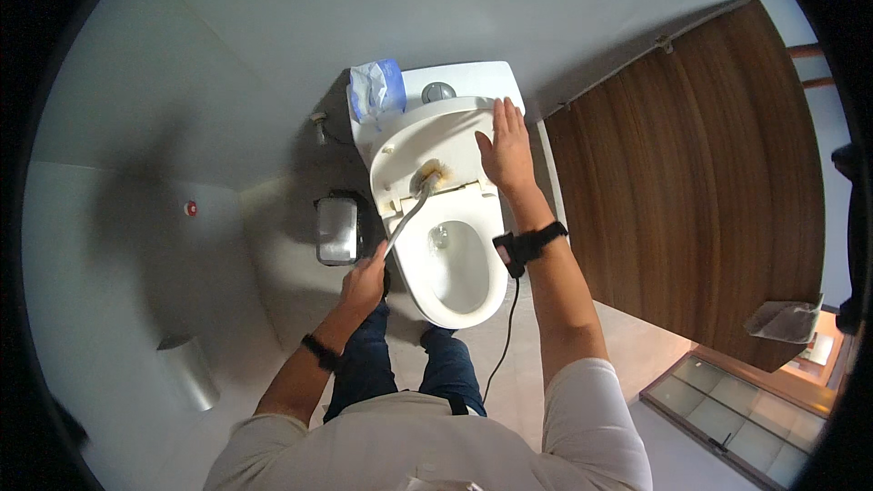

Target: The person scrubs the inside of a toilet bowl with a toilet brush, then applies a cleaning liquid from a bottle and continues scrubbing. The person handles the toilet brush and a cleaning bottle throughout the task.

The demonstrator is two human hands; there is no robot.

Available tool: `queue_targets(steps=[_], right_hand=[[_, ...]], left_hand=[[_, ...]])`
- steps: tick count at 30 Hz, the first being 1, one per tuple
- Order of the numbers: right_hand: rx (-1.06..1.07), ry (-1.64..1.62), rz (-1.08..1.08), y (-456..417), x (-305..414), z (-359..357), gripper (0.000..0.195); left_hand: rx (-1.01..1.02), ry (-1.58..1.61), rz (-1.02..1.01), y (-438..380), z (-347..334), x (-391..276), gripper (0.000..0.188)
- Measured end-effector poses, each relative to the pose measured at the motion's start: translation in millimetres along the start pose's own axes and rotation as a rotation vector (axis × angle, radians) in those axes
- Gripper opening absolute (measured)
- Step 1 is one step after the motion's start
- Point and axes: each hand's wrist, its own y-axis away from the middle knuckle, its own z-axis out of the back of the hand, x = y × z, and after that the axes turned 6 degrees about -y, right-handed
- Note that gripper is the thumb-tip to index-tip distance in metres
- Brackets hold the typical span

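A white toilet bowl point(457, 314) stands before me with its lid point(443, 129) raised. My left hand point(365, 283) grips the thin handle of a toilet brush point(407, 219). The yellowish bristle head point(434, 174) is against the lower inner face of the lid, above the hinges. My right hand point(508, 153) lies flat along the lid's right edge, fingers extended and thumb apart, grasping nothing. A little water shows in the bowl. A blue-and-white plastic pack point(378, 90) rests on the cistern top point(470, 78), left of the round flush button point(438, 91).
A metal pedal bin point(337, 230) is on the floor left of the toilet. A brown wood-patterned partition panel point(689, 184) stands close on the right. A metal cylinder point(189, 372) is at the left wall. A black cable point(508, 341) hangs from my right wrist strap.
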Motion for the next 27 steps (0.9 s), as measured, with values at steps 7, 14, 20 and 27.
queue_targets(steps=[7, 14, 20, 27], right_hand=[[-0.001, -0.077, -0.058, 5, 2, -16, 0.063], [0.028, -0.277, -0.177, 103, 12, 39, 0.060], [0.053, -0.440, -0.392, 167, 21, 62, 0.071], [0.049, -0.624, -0.472, 234, 14, 66, 0.085]], left_hand=[[-0.152, 0.199, -0.197, 69, 74, -7, 0.043], [-0.186, 0.177, -0.234, 91, 114, -41, 0.048], [0.001, 0.196, -0.327, 68, 123, -100, 0.050], [0.049, 0.146, -0.293, 115, 96, -89, 0.045]])
